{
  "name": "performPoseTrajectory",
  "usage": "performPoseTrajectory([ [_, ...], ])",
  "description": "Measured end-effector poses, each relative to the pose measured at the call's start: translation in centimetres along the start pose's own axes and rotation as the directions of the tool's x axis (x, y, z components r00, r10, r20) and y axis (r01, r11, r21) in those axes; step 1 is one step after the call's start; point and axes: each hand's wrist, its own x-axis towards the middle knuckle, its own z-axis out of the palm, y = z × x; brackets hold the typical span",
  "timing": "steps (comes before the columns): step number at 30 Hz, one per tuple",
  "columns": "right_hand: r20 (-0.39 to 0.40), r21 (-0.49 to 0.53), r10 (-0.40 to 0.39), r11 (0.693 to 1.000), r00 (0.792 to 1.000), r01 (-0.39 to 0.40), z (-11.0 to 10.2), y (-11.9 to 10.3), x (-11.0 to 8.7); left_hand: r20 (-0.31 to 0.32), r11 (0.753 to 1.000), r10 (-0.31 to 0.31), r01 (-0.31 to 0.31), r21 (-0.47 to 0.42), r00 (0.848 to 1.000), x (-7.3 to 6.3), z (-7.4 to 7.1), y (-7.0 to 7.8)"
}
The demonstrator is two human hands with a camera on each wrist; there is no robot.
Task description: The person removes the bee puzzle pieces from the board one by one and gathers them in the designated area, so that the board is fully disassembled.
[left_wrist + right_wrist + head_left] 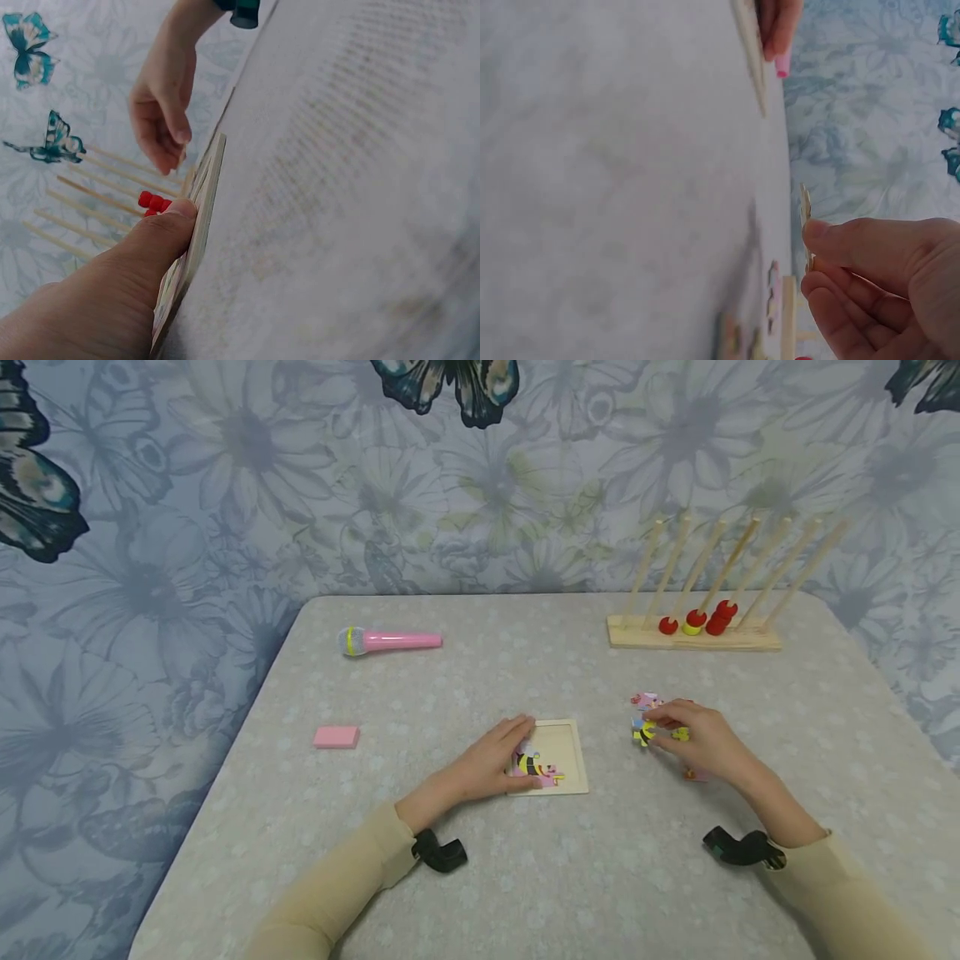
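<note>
On the table, my left hand (pixel 487 762) holds the left side of a shallow wooden puzzle tray (pixel 581 758), thumb at the near edge and fingers at the far edge. Inside the tray is a picture piece (pixel 534 767) with black and yellow stripes, partly covered by the hand. To the right, my right hand (pixel 705 739) pinches a thin wooden puzzle piece (pixel 805 201) between thumb and fingers, seen edge-on in the right wrist view. Several other colourful puzzle pieces (pixel 647 700) lie around and under this hand, partly hidden by it.
A wooden rod stand (pixel 693 642) with red and yellow beads stands at the back right. The pink toy microphone (pixel 401 642) lies at the back left, and a pink block (pixel 336 737) sits nearer on the left. A papered wall (pixel 480 510) borders the table.
</note>
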Motion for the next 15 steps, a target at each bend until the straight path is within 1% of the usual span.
performPoseTrajectory([
  [4, 0.013, -0.007, 0.034, 0.999, 0.999, -0.034, 0.2, 0.8, -0.5, -0.002, 1.000, 0.005, -0.005, -0.006, 1.000, -0.2, 0.0, 0.0],
  [7, 0.019, -0.019, 0.032, 0.999, 0.999, -0.031, 0.3, 1.2, -0.6, -0.003, 1.000, 0.010, -0.010, -0.009, 1.000, -0.2, 0.1, 0.0],
  [10, 0.042, -0.041, 0.033, 0.999, 0.999, -0.031, 0.2, 1.5, -0.3, -0.010, 1.000, 0.014, -0.014, -0.002, 1.000, -0.1, 0.1, 0.0],
  [13, 0.055, -0.026, 0.035, 0.999, 0.998, -0.033, 0.3, 0.7, 0.4, -0.011, 1.000, 0.019, -0.019, 0.007, 1.000, 0.0, 0.0, -0.1],
  [15, 0.057, 0.009, 0.023, 1.000, 0.998, -0.024, 0.7, -0.6, 1.1, -0.012, 1.000, 0.022, -0.022, 0.003, 1.000, 0.0, 0.0, -0.1],
])
